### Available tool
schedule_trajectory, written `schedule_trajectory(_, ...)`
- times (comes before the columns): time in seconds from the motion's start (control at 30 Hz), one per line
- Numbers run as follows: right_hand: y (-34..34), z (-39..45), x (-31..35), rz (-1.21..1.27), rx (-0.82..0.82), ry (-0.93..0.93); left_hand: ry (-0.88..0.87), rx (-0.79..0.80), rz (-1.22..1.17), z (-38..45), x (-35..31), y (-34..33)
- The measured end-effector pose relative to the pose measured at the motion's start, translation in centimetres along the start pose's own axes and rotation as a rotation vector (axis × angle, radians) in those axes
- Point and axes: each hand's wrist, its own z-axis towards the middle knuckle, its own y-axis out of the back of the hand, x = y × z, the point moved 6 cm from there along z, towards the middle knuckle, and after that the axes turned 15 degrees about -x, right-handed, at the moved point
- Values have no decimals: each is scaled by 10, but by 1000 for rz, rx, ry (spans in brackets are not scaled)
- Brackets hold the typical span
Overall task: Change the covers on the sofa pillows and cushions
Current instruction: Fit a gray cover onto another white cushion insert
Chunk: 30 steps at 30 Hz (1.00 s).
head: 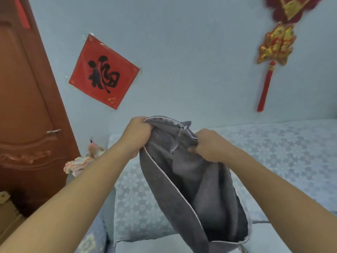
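**Getting the grey cover sorted before it goes on**

Both hands are up over the sofa (273,152), each bunched tight on the top edge of the grey cover (191,189): left hand (138,134) grips one side of the opening, right hand (206,145) pinches the other by the zipper. The cover hangs limp between them, looks empty to me. I'd pull the mouth wide and shake it straight before stuffing anything in, so the corners line up.

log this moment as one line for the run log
step: handling cover | left hand: grips grey cover top edge | right hand: grips same edge | cover: hangs above sofa
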Motion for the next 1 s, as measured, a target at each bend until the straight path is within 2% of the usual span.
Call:
schedule_trajectory(0.03,6,7,-9,-92,-85,-53,-67,49,83,0,1,-3)
schedule_trajectory(0.1,26,16,-23,-124,-253,-171,-130,276,289,-10,5,-11)
schedule_trajectory(0.17,33,20,-27,83,-295,-223,-134,514,469,-25,14,-18)
schedule_trajectory(0.2,32,18,-23,292,-267,-258,-152,513,525,-23,19,-19)
schedule_trajectory(0.23,26,14,-15,539,-214,-289,-158,444,512,-17,20,-16)
schedule_trajectory(0.3,10,3,-2,876,-104,-352,-46,269,322,-6,22,-5)
schedule_trajectory(0.33,3,-3,4,932,-32,-367,50,224,188,-3,25,-1)
schedule_trajectory(0.4,-15,-16,15,869,152,-355,170,218,26,0,30,-1)
schedule_trajectory(0.43,-25,-22,20,726,223,-292,195,222,-5,-1,32,-3)
schedule_trajectory(0.47,-34,-24,21,548,246,-237,210,218,-16,-2,34,-6)
schedule_trajectory(0.5,-39,-22,20,416,198,-212,210,198,-18,-4,34,-8)
schedule_trajectory(0.53,-41,-17,15,388,126,-236,187,165,-15,-3,35,-9)
schedule_trajectory(0.63,-33,-4,-10,694,-69,-475,34,143,66,-5,37,-10)
schedule_trajectory(0.73,-27,-1,-16,918,-146,-553,-1,366,224,-18,49,-23)
schedule_trajectory(0.77,-26,-3,-10,966,-147,-554,-60,371,301,-19,52,-26)
schedule_trajectory(0.87,-36,-10,9,1111,-57,-527,-217,166,489,-7,55,-22)
schedule_trajectory(0.93,-46,-17,16,1025,74,-458,-212,74,550,-2,59,-17)
schedule_trajectory(1.0,-58,-21,17,784,140,-361,-64,69,405,0,68,-16)
